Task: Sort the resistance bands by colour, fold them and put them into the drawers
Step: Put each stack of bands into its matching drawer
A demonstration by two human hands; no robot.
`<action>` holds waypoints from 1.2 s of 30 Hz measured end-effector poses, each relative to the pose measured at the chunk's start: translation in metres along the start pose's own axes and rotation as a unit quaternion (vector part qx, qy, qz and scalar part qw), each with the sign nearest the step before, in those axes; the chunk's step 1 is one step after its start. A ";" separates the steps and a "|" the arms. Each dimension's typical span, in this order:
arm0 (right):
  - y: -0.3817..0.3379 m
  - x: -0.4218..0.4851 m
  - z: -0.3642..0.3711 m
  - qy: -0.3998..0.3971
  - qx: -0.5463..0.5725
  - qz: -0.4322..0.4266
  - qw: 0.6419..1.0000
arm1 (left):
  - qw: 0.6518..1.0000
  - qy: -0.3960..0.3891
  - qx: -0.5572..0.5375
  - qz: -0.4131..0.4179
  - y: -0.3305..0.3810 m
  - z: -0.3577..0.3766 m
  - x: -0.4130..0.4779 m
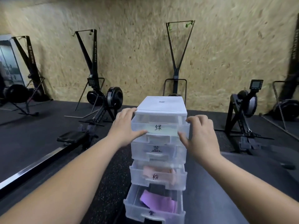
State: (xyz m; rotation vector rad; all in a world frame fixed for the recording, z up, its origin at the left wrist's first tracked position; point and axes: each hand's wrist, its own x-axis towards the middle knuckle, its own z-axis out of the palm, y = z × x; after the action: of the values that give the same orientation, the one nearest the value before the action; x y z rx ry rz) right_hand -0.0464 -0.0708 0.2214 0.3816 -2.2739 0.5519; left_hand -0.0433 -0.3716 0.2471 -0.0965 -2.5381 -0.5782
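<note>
A translucent white drawer tower [161,104] stands in front of me with several labelled drawers. My left hand [125,128] rests on the left front of the top drawer [160,131], fingers spread, thumb on its face. My right hand [199,136] presses the drawer's right front corner in the same way. That top drawer sticks out slightly and shows something pale green inside. The second drawer [157,151] sits below it. A pink band [157,172] lies in the third drawer. The bottom drawer [153,207] is pulled out and holds a purple band [159,202].
Black rowing machines [103,101] [244,110] stand left and right of the tower on the dark rubber floor. Ski trainers [177,62] lean against the chipboard wall behind. A metal rail [32,165] runs across the floor at the left.
</note>
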 end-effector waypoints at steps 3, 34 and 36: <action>-0.006 -0.037 0.004 -0.009 -0.059 -0.100 0.993 | 0.999 -0.027 0.026 0.034 -0.006 0.005 0.010; 0.009 -0.059 0.062 -0.058 0.071 -0.148 0.985 | 0.995 0.038 -0.025 0.084 -0.042 0.067 0.033; 0.014 -0.078 0.069 -0.104 0.058 -0.131 0.984 | 0.995 0.043 -0.027 0.083 -0.042 0.070 0.033</action>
State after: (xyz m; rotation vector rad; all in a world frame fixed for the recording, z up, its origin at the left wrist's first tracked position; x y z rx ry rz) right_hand -0.0412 -0.0851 0.1176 0.8181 -2.3443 0.5277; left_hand -0.1128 -0.3816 0.1941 -0.2915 -2.4028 -0.5723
